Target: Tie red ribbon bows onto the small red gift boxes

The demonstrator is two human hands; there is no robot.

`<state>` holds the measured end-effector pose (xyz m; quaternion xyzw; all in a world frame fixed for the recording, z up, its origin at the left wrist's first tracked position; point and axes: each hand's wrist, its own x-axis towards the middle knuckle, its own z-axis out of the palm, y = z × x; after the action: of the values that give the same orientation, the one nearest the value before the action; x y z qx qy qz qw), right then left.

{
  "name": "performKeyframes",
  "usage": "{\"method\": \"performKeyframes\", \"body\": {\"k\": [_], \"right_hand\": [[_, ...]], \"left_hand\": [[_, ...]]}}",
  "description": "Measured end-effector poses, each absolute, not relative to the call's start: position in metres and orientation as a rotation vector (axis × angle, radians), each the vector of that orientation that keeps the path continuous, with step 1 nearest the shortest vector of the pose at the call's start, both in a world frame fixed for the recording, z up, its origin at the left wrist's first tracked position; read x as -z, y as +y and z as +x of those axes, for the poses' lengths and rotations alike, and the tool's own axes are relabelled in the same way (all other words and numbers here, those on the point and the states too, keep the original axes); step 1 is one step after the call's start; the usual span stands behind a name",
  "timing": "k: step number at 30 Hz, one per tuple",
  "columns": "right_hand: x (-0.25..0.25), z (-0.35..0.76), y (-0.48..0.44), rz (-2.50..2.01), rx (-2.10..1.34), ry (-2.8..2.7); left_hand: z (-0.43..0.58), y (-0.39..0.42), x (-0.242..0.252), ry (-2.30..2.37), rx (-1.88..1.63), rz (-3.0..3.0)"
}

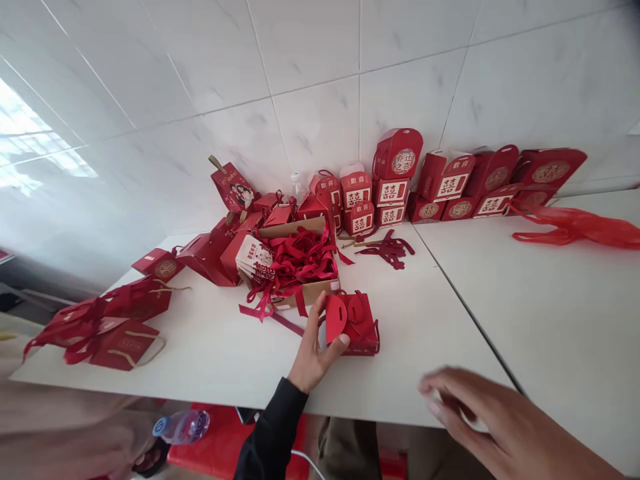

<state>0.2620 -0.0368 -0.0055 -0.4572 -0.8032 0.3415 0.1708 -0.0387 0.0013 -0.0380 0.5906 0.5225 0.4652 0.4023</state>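
Observation:
My left hand [314,353] is closed on the left side of a small red gift box [354,320], its thumb at the front corner. The box rests on the white table, with interlocking rounded flaps on top and dark red cord at its edges. Off to the right, over the table's front edge, my right hand [475,407] is blurred by motion. Its fingers are loosely curled, with a gap to the thumb and nothing visible between them. Right behind the gift box stands a cardboard carton [320,288] full of red ribbons [305,257], with white printed cards [255,257] at its left.
Stacked red boxes [395,193] line the tiled wall, with more boxes [447,177] to the right. Dark red cords [390,250] lie before them. A red plastic bag [580,223] is far right; red gift bags [127,343] lie left. A bottle [183,427] rests on a red stool [210,443].

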Motion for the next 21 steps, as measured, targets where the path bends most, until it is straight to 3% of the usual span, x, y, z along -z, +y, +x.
{"method": "performKeyframes", "body": {"k": [5,12,17,21], "right_hand": [[-0.038,0.178,0.035,-1.124,-0.589,-2.399],[-0.042,0.166,0.064,-1.193,-0.727,-2.457],[-0.047,0.171,0.101,-1.586,-0.430,-2.236],[-0.049,0.148,0.116,-1.331,-0.440,-2.298]], "left_hand": [[-0.033,-0.010,0.040,1.254,-1.200,1.424],[-0.030,-0.019,0.043,1.222,-1.183,1.300],[-0.028,-0.022,0.052,1.249,-1.228,1.277],[-0.027,-0.024,0.057,1.229,-1.277,1.309]]}}
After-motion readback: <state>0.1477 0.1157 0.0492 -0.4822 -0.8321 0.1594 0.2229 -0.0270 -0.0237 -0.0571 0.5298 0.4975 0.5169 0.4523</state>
